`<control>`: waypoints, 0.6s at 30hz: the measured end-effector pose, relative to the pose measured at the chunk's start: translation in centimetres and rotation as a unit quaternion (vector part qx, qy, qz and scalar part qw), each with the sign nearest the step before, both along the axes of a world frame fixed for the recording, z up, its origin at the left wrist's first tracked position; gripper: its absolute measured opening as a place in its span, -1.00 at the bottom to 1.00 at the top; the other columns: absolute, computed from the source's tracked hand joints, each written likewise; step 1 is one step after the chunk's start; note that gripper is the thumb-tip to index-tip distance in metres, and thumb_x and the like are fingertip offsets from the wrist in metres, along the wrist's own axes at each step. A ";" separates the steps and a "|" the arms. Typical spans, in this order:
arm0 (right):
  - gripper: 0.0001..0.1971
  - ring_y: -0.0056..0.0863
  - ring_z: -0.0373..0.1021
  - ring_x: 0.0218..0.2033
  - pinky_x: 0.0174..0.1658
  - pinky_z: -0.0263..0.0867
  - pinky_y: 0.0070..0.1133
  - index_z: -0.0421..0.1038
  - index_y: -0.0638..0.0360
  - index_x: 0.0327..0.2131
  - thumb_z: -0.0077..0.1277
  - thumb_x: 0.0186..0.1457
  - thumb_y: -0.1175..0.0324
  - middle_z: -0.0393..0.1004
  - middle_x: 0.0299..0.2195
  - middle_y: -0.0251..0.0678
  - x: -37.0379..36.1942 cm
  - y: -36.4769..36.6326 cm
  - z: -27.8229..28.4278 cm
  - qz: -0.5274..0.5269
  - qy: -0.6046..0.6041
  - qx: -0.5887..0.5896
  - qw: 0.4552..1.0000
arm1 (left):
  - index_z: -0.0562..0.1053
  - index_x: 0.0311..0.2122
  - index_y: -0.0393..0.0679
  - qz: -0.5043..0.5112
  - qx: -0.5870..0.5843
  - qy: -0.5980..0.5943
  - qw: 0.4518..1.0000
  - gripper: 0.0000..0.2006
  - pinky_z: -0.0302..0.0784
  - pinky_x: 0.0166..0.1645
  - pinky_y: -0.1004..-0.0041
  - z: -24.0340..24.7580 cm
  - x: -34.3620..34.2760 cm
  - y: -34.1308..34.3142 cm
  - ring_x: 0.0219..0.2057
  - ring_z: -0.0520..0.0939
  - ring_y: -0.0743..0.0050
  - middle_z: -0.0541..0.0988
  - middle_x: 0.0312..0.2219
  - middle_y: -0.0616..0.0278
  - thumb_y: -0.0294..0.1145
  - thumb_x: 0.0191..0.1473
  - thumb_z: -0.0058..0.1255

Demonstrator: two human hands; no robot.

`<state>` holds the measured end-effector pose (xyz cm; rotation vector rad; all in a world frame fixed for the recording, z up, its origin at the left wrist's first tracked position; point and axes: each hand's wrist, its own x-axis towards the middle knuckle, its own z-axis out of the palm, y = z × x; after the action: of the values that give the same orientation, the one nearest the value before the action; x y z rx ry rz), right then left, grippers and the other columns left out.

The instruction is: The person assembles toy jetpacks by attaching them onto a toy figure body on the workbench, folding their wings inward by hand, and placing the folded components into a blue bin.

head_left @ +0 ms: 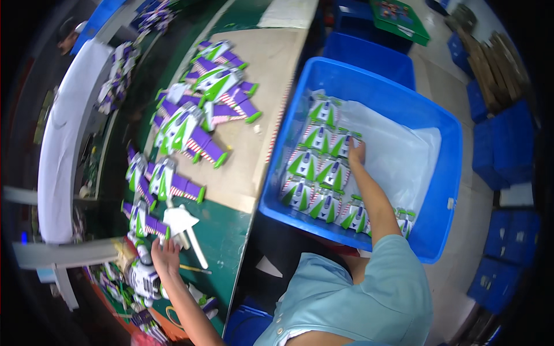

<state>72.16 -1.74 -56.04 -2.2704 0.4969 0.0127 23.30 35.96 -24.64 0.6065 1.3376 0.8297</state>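
Note:
My right hand [356,152] reaches into a large blue plastic bin [453,173]. Its fingers close on the edge of a white, green and purple toy wing pack [343,144], folded compact, at the end of a row. Several similar folded packs [321,203] lie side by side in the bin on a white sheet [392,138]. Over the green bench, my left hand [166,258] has its fingers apart, holding nothing visible. Just beyond its fingertips lies a toy wing pack with a purple wing spread [151,224]. Beside that hand is a white and purple toy figure [144,279].
More spread-wing packs [193,130] are heaped on cardboard [257,144] atop the bench [222,230]. A white paddle-shaped piece [182,222] lies near my left hand. A white-covered rail [69,144] runs along the left. Further blue bins [503,144] are stacked at right.

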 end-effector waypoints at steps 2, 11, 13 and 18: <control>-0.32 -0.08 0.21 0.00 0.04 0.12 -0.29 0.21 0.21 0.02 -0.11 -0.03 -0.16 0.27 -0.02 -0.01 1.2 -1.5 -2.1 0.027 -0.003 -0.028 0.999 | 0.14 0.02 -0.07 -0.058 -0.050 -0.044 0.996 -0.57 0.27 -0.15 0.33 -0.8 0.0 2.4 -0.22 0.38 0.27 0.37 -0.18 0.17 -0.20 0.04 -0.16; -0.53 -0.19 0.15 0.03 0.05 0.10 -0.37 0.21 0.16 0.01 -0.08 0.05 0.16 0.22 -0.03 -0.09 -2.9 3.1 11.9 0.117 -0.205 0.000 0.972 | 0.34 -0.17 0.03 -0.049 0.062 -0.024 0.997 -0.79 0.18 -0.22 0.36 1.8 0.9 -0.3 -0.29 0.45 0.55 0.45 -0.37 0.37 -0.22 0.08 -0.11; -0.63 -0.29 0.17 -0.02 0.04 0.08 -0.43 0.25 0.19 -0.03 -0.09 0.05 0.38 0.25 -0.08 -0.17 -5.7 4.9 18.2 0.237 -0.393 0.115 0.881 | 0.30 -0.12 -0.04 -0.158 0.084 -0.062 0.982 -0.77 0.29 -0.26 0.44 6.1 0.2 -6.2 -0.28 0.45 0.52 0.45 -0.35 0.33 -0.29 0.10 -0.12; -0.62 -0.38 0.17 -0.02 0.03 0.10 -0.51 0.25 0.19 -0.02 -0.11 0.03 0.46 0.22 -0.04 -0.24 -18.7 18.6 33.2 0.591 -0.257 0.301 0.702 | 0.32 -0.17 -0.23 -0.251 0.127 -0.045 0.959 -0.78 0.33 -0.44 0.60 8.5 -7.7 -13.1 -0.48 0.46 0.58 0.48 -0.47 0.25 -0.43 0.06 -0.07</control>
<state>53.50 16.90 -22.85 -1.4558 -1.1514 0.1551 15.63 22.89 -16.11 1.0460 0.9355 0.6015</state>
